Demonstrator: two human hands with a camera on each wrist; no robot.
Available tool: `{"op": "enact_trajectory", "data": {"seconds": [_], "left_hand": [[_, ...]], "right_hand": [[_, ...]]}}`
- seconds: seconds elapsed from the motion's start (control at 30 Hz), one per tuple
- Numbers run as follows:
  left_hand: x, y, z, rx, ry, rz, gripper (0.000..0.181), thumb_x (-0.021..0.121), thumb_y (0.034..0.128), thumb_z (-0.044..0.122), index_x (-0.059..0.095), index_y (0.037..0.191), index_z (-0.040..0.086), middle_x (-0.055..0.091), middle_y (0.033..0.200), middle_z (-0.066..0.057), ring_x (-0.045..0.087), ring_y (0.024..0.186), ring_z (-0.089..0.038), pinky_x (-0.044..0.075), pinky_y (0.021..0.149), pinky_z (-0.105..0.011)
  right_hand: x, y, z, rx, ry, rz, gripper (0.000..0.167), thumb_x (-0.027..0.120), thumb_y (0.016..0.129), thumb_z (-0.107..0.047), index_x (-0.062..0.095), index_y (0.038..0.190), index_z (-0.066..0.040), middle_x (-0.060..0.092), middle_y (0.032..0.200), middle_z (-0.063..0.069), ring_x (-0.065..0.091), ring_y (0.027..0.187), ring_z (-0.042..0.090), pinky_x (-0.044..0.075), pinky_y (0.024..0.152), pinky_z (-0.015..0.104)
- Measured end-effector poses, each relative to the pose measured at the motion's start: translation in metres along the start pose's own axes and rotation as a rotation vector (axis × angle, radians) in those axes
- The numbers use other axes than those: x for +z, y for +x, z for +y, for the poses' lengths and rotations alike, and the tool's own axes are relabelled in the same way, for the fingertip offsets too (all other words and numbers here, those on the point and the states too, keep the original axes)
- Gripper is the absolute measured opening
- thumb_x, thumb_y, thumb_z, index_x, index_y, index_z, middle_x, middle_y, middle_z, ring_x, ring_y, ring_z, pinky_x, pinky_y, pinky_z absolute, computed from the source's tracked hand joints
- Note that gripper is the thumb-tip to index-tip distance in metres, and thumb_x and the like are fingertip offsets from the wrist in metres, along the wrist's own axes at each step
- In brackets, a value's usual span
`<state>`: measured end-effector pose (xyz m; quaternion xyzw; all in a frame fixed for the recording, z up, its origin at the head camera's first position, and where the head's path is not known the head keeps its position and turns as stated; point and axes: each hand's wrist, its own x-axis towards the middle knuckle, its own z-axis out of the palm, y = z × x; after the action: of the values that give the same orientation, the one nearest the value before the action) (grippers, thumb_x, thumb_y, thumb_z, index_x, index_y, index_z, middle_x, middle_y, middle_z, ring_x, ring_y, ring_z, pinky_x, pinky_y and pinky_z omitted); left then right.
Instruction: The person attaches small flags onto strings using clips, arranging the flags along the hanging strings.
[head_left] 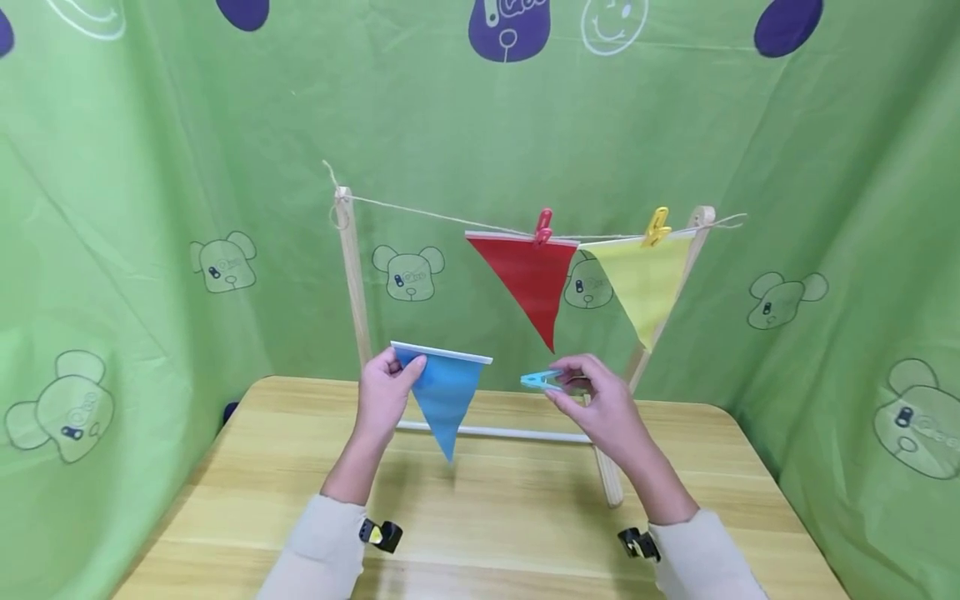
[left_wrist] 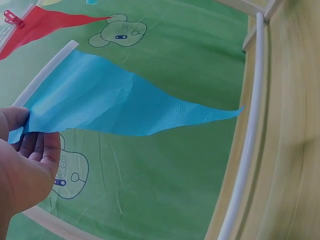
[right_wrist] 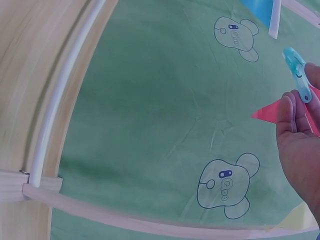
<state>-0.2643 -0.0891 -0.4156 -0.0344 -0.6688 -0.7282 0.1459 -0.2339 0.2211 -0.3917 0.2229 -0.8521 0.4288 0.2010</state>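
Note:
A blue triangular pennant [head_left: 447,392] with a white top edge hangs point down from my left hand [head_left: 384,392], which pinches its upper left corner between thumb and fingers. In the left wrist view the whole blue cloth [left_wrist: 110,97] shows, lightly creased. To the right, my right hand [head_left: 600,404] pinches a light blue clothespin [head_left: 542,381] by its handles, its tip toward the pennant but apart from it. Above the hands a string [head_left: 427,213] carries a red pennant [head_left: 528,279] under a red clothespin [head_left: 543,227] and a yellow pennant [head_left: 645,279] under a yellow clothespin [head_left: 656,227].
Two wooden posts, the left post [head_left: 352,275] and the right post [head_left: 693,250], hold the string over a wooden table [head_left: 480,533]. A white rod [head_left: 510,433] joins them low down. Behind hangs a green curtain [head_left: 480,125] with bear prints.

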Motion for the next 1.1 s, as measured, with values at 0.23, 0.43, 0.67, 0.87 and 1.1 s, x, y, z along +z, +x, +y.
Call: {"op": "enact_trajectory", "data": {"seconds": [0.23,0.43,0.67,0.87,1.1], "left_hand": [[0.001,0.003,0.004,0.004,-0.014,0.004,0.02,0.071,0.0954,0.005,0.069,0.111,-0.008,0.073,0.102,-0.022,0.07,0.083,-0.012,0.061,0.081,-0.023],[0.002,0.005,0.008,0.016,-0.027,0.003,0.02,0.07,0.0961,0.004,0.068,0.113,-0.007,0.072,0.107,-0.025,0.071,0.087,-0.013,0.061,0.085,-0.025],[0.003,0.01,0.014,0.024,-0.036,0.02,0.021,0.07,0.0957,0.005,0.069,0.113,-0.007,0.072,0.108,-0.024,0.072,0.089,-0.013,0.062,0.086,-0.026],[0.005,0.014,0.019,0.04,-0.027,0.041,0.021,0.07,0.0964,0.005,0.069,0.113,-0.008,0.072,0.108,-0.025,0.071,0.088,-0.013,0.061,0.085,-0.024],[0.004,0.016,0.026,0.042,-0.029,0.056,0.022,0.069,0.0965,0.005,0.069,0.115,-0.007,0.072,0.111,-0.026,0.071,0.091,-0.014,0.061,0.087,-0.024]], "right_hand": [[-0.003,0.004,-0.005,-0.011,0.018,0.003,0.039,0.081,0.086,0.0,0.066,0.122,-0.004,0.067,0.11,0.009,0.066,0.098,0.022,0.058,0.086,0.017],[-0.006,0.01,-0.012,-0.009,0.018,0.002,0.044,0.081,0.086,0.002,0.064,0.126,-0.003,0.067,0.112,0.009,0.066,0.099,0.029,0.059,0.09,0.021],[-0.011,0.021,-0.02,-0.052,0.0,0.024,0.041,0.081,0.085,0.004,0.067,0.122,-0.003,0.068,0.11,0.008,0.066,0.097,0.02,0.059,0.089,0.02],[-0.016,0.031,-0.027,-0.093,-0.017,0.041,0.04,0.082,0.083,0.004,0.068,0.119,-0.004,0.069,0.11,0.009,0.066,0.096,0.017,0.058,0.086,0.016],[-0.02,0.037,-0.033,-0.117,-0.026,0.04,0.04,0.083,0.082,0.005,0.067,0.118,-0.003,0.07,0.109,0.009,0.069,0.095,0.022,0.059,0.084,0.018]]}}
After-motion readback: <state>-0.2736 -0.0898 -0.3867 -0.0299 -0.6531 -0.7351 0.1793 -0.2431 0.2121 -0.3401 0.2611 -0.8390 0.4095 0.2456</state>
